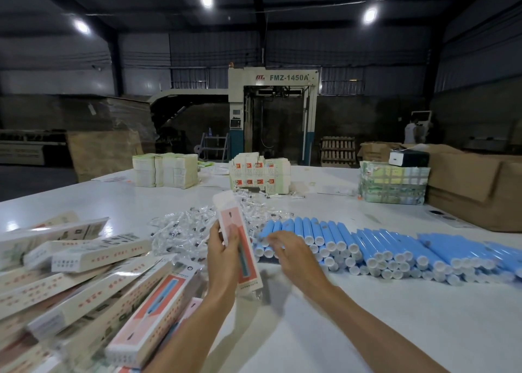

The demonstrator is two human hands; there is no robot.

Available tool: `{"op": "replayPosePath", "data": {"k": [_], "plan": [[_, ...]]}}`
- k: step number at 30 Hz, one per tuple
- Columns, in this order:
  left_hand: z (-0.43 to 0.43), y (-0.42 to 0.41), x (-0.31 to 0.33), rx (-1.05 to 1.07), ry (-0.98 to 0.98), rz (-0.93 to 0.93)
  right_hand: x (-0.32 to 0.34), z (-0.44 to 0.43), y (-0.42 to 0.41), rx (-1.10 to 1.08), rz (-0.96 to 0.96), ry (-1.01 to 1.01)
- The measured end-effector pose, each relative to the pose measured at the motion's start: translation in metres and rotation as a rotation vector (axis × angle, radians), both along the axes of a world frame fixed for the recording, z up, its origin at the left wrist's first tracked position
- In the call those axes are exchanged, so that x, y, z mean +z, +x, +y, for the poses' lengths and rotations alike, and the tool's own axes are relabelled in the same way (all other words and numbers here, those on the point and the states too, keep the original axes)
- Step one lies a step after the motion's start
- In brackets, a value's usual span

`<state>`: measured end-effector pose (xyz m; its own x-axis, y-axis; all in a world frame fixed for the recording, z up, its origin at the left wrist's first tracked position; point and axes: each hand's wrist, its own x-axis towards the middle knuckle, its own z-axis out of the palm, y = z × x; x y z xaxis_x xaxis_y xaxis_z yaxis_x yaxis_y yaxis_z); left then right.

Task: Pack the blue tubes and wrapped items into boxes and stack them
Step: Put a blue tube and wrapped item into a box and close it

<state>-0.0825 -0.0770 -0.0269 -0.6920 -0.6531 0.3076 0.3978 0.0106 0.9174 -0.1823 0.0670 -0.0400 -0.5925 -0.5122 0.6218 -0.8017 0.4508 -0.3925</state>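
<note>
Blue tubes [381, 248], white-capped, lie in side-by-side rows on the white table [367, 330], right of centre; clear wrapped items [186, 228] form a heap just beyond and left of them. Left hand [223, 248]: fingers and thumb clasp a long pink-and-white box [230, 214], held tilted above the table between the two heaps. Right hand [288, 248]: blurred, fingers loosely spread and holding nothing, over the near ends of the tubes; contact cannot be told. Left foreground: closed boxes [84, 282] piled crosswise. Far side: stacks of flat cartons [165, 170] and a brown cardboard carton [466, 180]
</note>
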Motion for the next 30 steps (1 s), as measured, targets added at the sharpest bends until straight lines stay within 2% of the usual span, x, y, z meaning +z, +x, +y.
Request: {"op": "replayPosePath", "data": {"k": [3, 6, 10, 13, 16, 24, 26, 30], "plan": [[0.011, 0.005, 0.006, -0.057, -0.069, 0.012, 0.018, 0.031, 0.006, -0.011, -0.181, -0.239], [0.024, 0.009, 0.007, -0.172, -0.137, -0.009, 0.043, 0.057, 0.015, -0.001, -0.216, -0.509], [0.041, 0.014, 0.001, -0.315, -0.200, -0.016, 0.087, 0.084, 0.028, -0.003, -0.232, -0.613], [0.049, 0.016, -0.004, -0.367, -0.212, -0.054, 0.118, 0.092, 0.041, 0.078, -0.259, -0.685], [0.055, 0.017, -0.009, -0.407, -0.208, -0.060, 0.139, 0.094, 0.048, 0.130, -0.254, -0.618], [0.059, 0.020, -0.008, -0.433, -0.181, -0.043, 0.138, 0.068, 0.040, 0.021, -0.181, -0.086], [0.059, 0.020, -0.007, -0.434, -0.177, -0.044, 0.131, 0.062, 0.037, 0.043, -0.202, -0.079], [0.057, 0.016, -0.008, -0.419, -0.201, -0.026, 0.121, 0.053, 0.036, 0.068, -0.303, -0.221]]}}
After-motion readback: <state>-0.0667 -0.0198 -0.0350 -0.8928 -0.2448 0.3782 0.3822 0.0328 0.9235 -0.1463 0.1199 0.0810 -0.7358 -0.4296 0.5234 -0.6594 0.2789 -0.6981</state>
